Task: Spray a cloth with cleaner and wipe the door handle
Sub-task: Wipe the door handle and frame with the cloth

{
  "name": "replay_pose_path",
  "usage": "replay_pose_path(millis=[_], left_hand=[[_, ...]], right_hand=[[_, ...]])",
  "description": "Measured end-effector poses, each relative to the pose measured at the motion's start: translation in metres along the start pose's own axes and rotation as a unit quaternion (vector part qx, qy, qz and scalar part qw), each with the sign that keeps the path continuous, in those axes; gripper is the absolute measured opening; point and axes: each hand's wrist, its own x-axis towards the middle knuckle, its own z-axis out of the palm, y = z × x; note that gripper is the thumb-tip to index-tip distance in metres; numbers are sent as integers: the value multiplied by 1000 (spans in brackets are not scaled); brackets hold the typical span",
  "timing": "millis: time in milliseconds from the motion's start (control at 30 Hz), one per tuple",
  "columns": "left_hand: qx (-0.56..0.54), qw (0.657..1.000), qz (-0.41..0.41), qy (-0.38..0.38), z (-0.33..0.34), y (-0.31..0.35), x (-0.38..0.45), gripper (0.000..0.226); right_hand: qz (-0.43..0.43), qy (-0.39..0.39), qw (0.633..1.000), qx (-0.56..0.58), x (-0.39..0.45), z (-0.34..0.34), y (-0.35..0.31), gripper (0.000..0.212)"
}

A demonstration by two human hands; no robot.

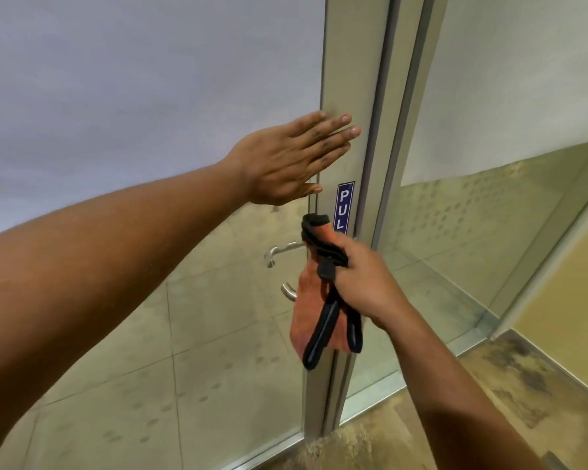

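An orange cloth (308, 313) with a black edge hangs against the metal frame of a glass door (343, 79). My right hand (360, 279) grips the cloth, bunched over the near door handle, which is hidden under it. A silver lever handle (279, 252) shows through the glass to the left, and a second curved piece (288, 292) sits below it. My left hand (292, 157) lies flat with straight fingers pressed on the door frame above the handle. No spray bottle is in view.
A blue "PULL" sticker (344, 205) sits on the frame just above my right hand. The upper glass is frosted. A second glass panel (489, 96) stands to the right. Beige tiled floor (133, 368) lies beyond the door, and a speckled brown floor (489, 385) on my side.
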Motion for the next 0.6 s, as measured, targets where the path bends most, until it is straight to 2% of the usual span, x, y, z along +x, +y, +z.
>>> replay_pose_path(millis=[133,267,367,467,600], left_hand=[[1,1000,2,7,-1,0,0,74],[6,1000,3,7,-1,0,-1,72],[1,1000,2,9,-1,0,-1,68],[-12,1000,-3,9,-2,0,-2,66],[-16,1000,-5,5,-4,-1,-2,66]], right_hand=[[-33,22,998,48,11,-28,9,42],[-106,-12,989,-101,12,-9,6,55],[-196,-39,958,-206,13,22,5,62],[-222,-67,930,-286,12,52,8,69],[-242,-60,904,-346,4,83,12,54]])
